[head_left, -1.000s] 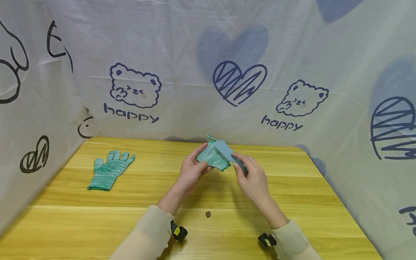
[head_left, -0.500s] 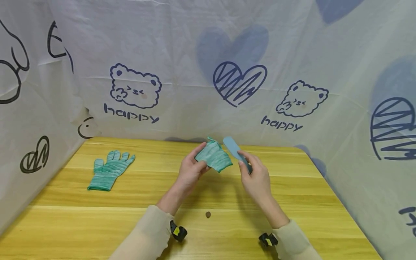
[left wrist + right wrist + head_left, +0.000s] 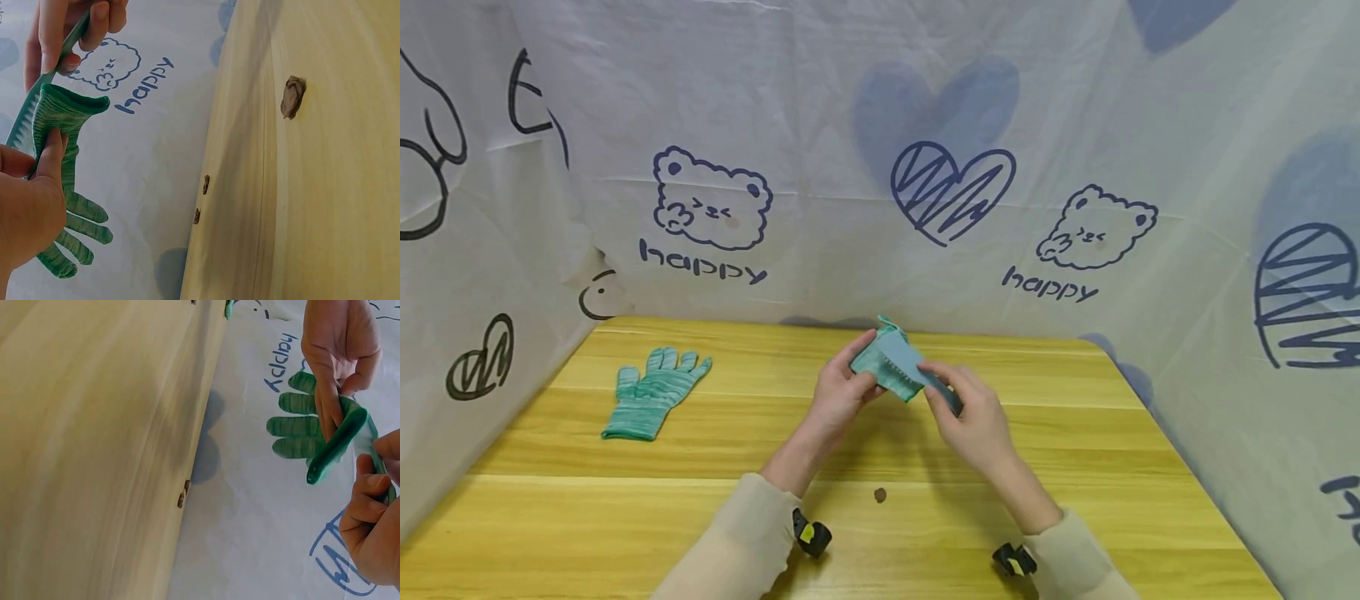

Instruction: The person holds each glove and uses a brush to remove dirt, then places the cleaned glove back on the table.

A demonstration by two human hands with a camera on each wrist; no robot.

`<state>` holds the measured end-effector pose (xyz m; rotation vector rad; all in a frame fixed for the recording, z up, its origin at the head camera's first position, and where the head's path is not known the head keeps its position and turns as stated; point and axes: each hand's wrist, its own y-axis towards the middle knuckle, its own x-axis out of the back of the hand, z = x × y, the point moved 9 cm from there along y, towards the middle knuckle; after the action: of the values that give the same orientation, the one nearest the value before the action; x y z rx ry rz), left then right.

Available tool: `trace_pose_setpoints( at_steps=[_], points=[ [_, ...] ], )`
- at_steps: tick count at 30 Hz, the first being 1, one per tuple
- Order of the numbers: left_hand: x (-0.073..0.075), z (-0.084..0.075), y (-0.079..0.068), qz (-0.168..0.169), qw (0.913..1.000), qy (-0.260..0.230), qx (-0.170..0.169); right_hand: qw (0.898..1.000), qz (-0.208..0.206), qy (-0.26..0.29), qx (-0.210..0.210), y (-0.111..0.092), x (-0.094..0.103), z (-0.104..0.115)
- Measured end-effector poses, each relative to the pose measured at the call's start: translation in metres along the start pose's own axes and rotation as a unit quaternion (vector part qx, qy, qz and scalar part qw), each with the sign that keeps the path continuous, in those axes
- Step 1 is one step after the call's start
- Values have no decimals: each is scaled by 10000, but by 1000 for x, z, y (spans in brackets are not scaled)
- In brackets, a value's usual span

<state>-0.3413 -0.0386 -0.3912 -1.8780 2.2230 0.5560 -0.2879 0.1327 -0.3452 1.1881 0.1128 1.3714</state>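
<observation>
My left hand (image 3: 838,393) pinches a green knitted glove (image 3: 867,358) above the middle of the table, thumb on the near side. The glove's cuff points towards my right hand, and its fingers hang behind my left hand in the left wrist view. My right hand (image 3: 979,417) grips the handle of a light blue brush (image 3: 898,352). The brush head lies over the glove, its short bristles showing along the lower left edge. In the right wrist view, the cuff of the held glove (image 3: 340,442) gapes a little; most of the brush is hidden there.
A second green glove (image 3: 651,398) lies flat on the wooden table (image 3: 737,517) at the left. One brown lump (image 3: 880,495) sits between my forearms. Two smaller brown bits, one a small lump (image 3: 206,184), show farther off. A printed cloth (image 3: 820,250) hangs behind the table.
The brush swung right, off the glove, half a second ago. It has now come back left over the glove with my right hand. My left hand and the glove have barely shifted.
</observation>
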Motion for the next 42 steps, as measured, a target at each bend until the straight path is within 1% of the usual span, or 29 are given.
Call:
trace_pose_setpoints(
  at_steps=[5,7,11,17,23,35,42],
  points=[
    [0,-1,-1,56,10000,20,-28,9994,285,-31,171,-2,-8,5],
    [0,-1,-1,67,10000,18,-37,9993,306,-62,217,-2,-9,5],
    [0,0,0,65,10000,28,-56,9993,321,-108,128,-1,-10,2],
    [0,-1,0,85,9999,86,-84,9996,228,-170,-5,-1,-8,-1],
    [-1,-1,0,106,9999,25,-84,9996,80,-230,-122,0,-3,-4],
    [-2,-2,0,117,9999,-49,-89,9991,-119,-324,-227,0,1,-9],
    [1,0,1,4,10000,2,3,9981,-303,-447,-286,1,7,-14]
  ],
)
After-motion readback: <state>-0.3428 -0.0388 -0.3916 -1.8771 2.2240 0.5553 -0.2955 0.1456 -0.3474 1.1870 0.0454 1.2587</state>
